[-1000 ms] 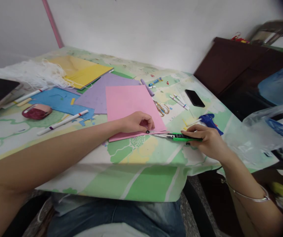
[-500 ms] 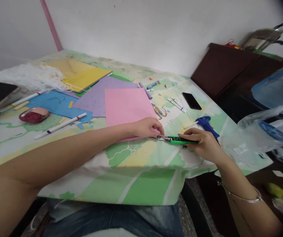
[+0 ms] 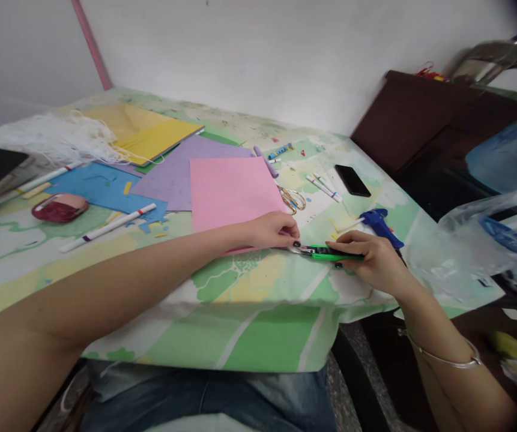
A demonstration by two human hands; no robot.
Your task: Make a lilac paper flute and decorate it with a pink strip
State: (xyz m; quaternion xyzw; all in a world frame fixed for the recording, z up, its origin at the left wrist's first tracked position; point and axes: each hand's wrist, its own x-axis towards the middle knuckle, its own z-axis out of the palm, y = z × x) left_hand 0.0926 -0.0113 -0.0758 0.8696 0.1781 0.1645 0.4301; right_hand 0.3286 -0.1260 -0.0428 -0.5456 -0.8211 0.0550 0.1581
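Observation:
A sheet of pink paper (image 3: pixel 233 192) lies near the front of the table, over a purple sheet (image 3: pixel 175 174). My left hand (image 3: pixel 274 230) is closed at its near right corner, thumb and fingers pinching the edge. In my right hand (image 3: pixel 370 255) is a green and black utility knife (image 3: pixel 325 252), its metal tip pointing left. The tip meets the paper's near edge beside my left thumb; exactly how far it reaches under is hidden. Gold-handled scissors (image 3: pixel 295 200) lie just beyond, partly covered by the pink paper.
A blue glue gun (image 3: pixel 380 227) and a black phone (image 3: pixel 352 180) lie to the right, with markers (image 3: pixel 325 187) nearby. Blue paper (image 3: pixel 100 189), a yellow pad (image 3: pixel 150 132), white string (image 3: pixel 73 138) and a dark red case (image 3: pixel 60 208) are left. A plastic bag (image 3: pixel 456 252) hangs at the right edge.
My left thumb has shifted slightly to the right along the paper's edge, close to the knife tip. My right hand keeps its hold on the knife. The view has turned slightly.

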